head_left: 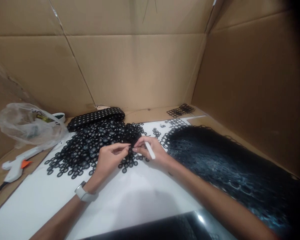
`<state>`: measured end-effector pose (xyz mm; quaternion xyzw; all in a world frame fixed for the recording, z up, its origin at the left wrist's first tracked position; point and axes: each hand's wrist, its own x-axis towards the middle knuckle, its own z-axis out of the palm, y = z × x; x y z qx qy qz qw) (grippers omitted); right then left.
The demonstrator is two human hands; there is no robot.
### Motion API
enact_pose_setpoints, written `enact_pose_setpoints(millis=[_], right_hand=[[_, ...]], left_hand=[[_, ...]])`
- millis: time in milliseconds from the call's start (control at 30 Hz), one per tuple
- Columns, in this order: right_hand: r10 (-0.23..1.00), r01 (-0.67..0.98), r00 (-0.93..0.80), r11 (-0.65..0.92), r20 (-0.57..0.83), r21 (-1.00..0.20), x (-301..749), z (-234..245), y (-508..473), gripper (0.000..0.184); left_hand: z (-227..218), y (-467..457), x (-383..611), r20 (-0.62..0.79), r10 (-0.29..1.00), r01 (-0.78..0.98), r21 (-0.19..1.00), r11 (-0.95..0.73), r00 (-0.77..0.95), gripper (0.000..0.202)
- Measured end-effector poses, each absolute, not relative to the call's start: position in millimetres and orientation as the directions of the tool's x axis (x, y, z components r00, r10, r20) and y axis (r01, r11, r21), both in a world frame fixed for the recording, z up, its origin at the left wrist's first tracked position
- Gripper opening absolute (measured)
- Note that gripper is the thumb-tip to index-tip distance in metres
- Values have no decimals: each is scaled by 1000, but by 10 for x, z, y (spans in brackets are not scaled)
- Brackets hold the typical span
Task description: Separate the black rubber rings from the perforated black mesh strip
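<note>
While pinching together on black rings (130, 150), left hand (110, 159), right hand (152, 150) clamped on white stick (150, 150)

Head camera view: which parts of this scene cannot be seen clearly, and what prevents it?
- What the left hand and right hand pinch between their fingertips: too small, lost against the pile of small black rings.
- Contents of the crumpled clear plastic bag: blurred by the film.
- Cord of the white glue gun with orange trigger: cut by the left edge.
- Dark glossy sheet: cut by the bottom edge.
- Far right: too dark.
</note>
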<state>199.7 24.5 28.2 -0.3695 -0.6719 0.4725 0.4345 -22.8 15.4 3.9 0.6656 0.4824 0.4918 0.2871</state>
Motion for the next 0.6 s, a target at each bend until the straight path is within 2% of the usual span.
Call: enact_pose_setpoints(millis=[133,233,300,367,433,500,600], right_hand=[[923,93,-296,285,247,-954,2113,276,319,17],[932,81,-268,274,244,-958,2214,284,404,20],[940,56,-246,258,237,-964,2245,288,442,26],[946,22,-220,250,240,-968,2238,293,444,29],[945,1,-210,258,252,-966,2198,309,412,29],[934,8,-227,286,277,-958,2144,344,357,29],[905,39,-282,343,319,-939,2086,428,281,29]], left_hand=[[148,325,-560,375,906,354,889,-291,-196,32],[245,453,-875,480,825,532,801,-273,-300,37],[278,486,-962,591,771,650,686,-327,-236,43],[260,473,-908,671,739,707,551,-444,-59,52],[194,433,-754,687,711,706,429,-563,150,64],[108,391,-580,670,689,699,352,-623,277,70],[29,362,-420,662,696,696,361,-621,278,48]])
